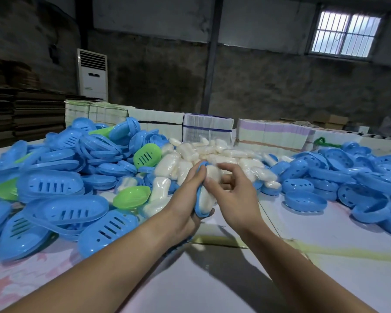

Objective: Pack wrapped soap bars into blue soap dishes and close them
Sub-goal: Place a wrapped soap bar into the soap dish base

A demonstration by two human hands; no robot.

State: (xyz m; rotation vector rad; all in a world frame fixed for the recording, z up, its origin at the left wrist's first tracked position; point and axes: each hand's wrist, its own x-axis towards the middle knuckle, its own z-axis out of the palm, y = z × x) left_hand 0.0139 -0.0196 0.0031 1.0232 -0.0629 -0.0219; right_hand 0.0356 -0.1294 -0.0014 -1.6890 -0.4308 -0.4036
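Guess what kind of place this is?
Probably a small packing workshop or warehouse: heaps of blue soap dishes and wrapped soap bars on the table, stacked flat cartons against bare concrete walls.

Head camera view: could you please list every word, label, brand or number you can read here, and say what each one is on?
None can be read.
Air conditioner: a dark mark on its front, too small to read.
Bundled white packs: fine print, blurred.
Wrapped soap bars and blue soap dishes: no lettering visible.

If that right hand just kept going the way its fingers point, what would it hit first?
Probably the soap in the blue dish that the left hand holds; the right hand points leftward at it, though depth is hard to judge.
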